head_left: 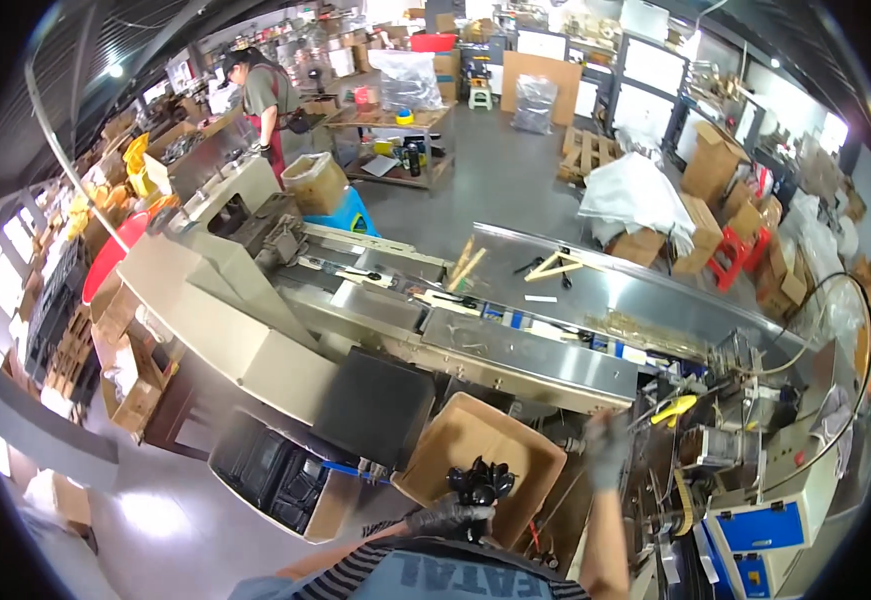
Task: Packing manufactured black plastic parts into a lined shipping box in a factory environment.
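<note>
My left hand [445, 516], in a grey glove, is low at the centre, close to my body. Its fingers are closed round a bunch of glossy black pieces with rounded ends [480, 484]; their exact kind is unclear. Behind the bunch stands an open cardboard box [525, 452]. Further right, my right hand [607, 452], also gloved in grey, is raised by the near edge of the machine's metal top [535, 352]. Motion smears its fingers, so I cannot make out whether it holds anything.
A long conveyor machine [375, 300] crosses in front of me, with a yellow-handled tool [673, 409] at its right. At left are a black square panel [373, 405] and a bin of black parts [273, 475]. A co-worker [270, 105] stands at the far left.
</note>
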A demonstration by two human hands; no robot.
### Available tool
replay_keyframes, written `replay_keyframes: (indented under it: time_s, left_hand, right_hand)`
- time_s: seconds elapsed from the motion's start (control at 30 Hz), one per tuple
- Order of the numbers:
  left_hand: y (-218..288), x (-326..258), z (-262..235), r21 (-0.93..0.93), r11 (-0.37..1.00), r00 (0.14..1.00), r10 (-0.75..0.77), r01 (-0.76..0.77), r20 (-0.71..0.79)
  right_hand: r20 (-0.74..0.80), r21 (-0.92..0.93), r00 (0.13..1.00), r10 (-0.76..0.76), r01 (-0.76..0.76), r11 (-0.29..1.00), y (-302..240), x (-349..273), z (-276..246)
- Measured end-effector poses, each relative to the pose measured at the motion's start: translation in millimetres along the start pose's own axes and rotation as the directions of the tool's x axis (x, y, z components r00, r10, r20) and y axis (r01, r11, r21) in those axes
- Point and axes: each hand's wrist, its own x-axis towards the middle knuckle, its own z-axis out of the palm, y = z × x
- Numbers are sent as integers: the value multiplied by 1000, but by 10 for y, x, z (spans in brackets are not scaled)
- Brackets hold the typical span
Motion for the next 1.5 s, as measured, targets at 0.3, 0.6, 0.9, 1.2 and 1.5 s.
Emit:
replay_keyframes:
  time_s: [0.3,0.6,0.9,1.2,1.5]
  left_hand:
    - [660,-217,185,-70,997,985,-2,15,173]
    - [220,-525,116,-396,916,968,154,-66,196]
    - [71,-847,292,-141,984,906,-36,105,422]
    - [-368,-920,865,-59,986,822,-96,155,561]
    - [-800,-1547,1679,84,995,766,-91,48,637]
  right_hand:
    - [267,-843,962,-54,260,471,134,-1822,1261]
    - [-87,-151,994,-60,46,987,279,-2542,1455]
    - [-302,-387,891,-340,211,897,503,-2984,1189]
    - [-256,-304,845,-469,390,869,-193,-3694,1056]
    - [-209,-601,892,-401,206,772,-270,-4785,517]
